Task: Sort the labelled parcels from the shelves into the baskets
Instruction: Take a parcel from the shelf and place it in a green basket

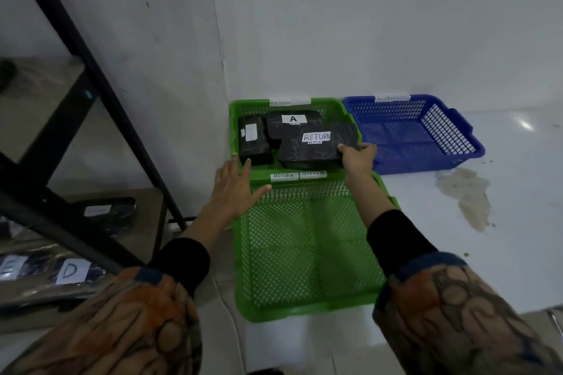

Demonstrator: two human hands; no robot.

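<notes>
A black parcel labelled RETURN (316, 146) lies tilted in the far green basket (234, 119), on top of a parcel labelled A (292, 125) and beside a third black parcel (254, 140). My right hand (356, 158) grips the RETURN parcel's near right corner. My left hand (234, 189) is spread flat with straight fingers over the rim where the far basket meets the near green basket (304, 310), which holds nothing. Tags reading RETURN and OVERDUE (298, 175) sit on that shared rim.
A blue basket (475, 149) with nothing in it stands to the right against the white wall. At left is a black-framed shelf (91, 70) with more black parcels, one labelled D (71, 271). A brownish stain (466, 195) marks the white floor.
</notes>
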